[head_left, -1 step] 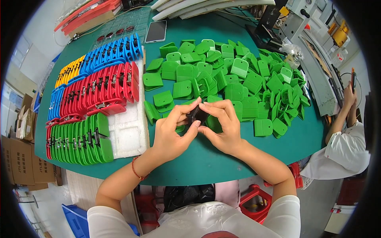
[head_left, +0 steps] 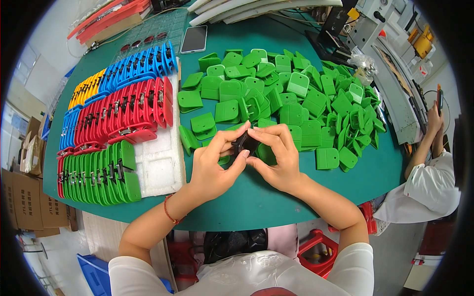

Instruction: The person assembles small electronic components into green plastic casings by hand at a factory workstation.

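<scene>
A large green counter [head_left: 247,207] carries the work, and on its left part lies a white foam tray [head_left: 160,170]. To the right of the foam tray spreads a broad, loose heap of green plastic pieces [head_left: 291,114], overlapping at many angles. On the foam tray stand close-packed rows of clips: red clips [head_left: 160,101] across its middle, blue clips [head_left: 140,64] mostly toward its far end, green clips [head_left: 129,185] at its near end, and a smaller batch of yellow clips [head_left: 88,89] toward its far left. The left hand [head_left: 212,165] is just right of the foam tray, thumb and fingertips pinching a small black part [head_left: 251,144]; the right hand [head_left: 279,158], farther from the foam tray, pinches the same part from the other side. A phone [head_left: 194,39] lies beyond the foam tray's far right corner. Smallest is the black part itself, right of the foam tray and level with its near half, so covered by fingers that its shape cannot be told, nor whether the green showing behind the right fingers is held with it. The step in hand appears to be two-handed fingertip work on this part; the next move, I judge, calls for firm, even pinches, since something so small could slip.
</scene>
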`<state>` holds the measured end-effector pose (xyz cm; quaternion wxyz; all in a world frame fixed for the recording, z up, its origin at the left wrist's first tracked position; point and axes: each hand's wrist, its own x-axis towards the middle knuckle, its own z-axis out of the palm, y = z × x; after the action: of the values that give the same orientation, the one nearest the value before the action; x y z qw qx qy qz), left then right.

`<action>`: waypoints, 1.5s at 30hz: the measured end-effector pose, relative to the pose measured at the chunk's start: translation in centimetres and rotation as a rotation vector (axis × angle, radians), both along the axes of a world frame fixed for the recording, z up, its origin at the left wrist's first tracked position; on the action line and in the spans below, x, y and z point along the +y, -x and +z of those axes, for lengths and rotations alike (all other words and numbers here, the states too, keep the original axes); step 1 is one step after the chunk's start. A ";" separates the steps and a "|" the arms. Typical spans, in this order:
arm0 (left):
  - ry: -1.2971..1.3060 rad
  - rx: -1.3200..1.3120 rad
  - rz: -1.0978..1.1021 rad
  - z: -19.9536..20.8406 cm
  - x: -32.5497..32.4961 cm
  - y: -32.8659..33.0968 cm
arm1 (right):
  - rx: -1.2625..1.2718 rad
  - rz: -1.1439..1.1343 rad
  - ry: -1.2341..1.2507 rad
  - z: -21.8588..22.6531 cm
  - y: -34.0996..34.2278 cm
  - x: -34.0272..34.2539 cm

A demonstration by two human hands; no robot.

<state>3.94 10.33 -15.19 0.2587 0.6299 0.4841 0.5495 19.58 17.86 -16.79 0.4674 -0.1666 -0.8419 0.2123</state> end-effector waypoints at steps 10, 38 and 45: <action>0.028 -0.022 -0.005 0.4 0.0 -0.2 | 0.013 0.002 -0.004 -0.2 -0.1 0.1; -0.192 0.042 0.023 -0.5 0.1 -0.4 | 0.142 0.032 0.027 0.2 -0.2 0.0; -0.358 0.224 0.044 -0.2 0.3 0.0 | 0.148 0.067 -0.017 0.1 -0.2 -0.2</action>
<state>3.96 10.59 -15.38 0.0752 0.7124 0.4179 0.5588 19.79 17.67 -16.66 0.5223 -0.1180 -0.8120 0.2325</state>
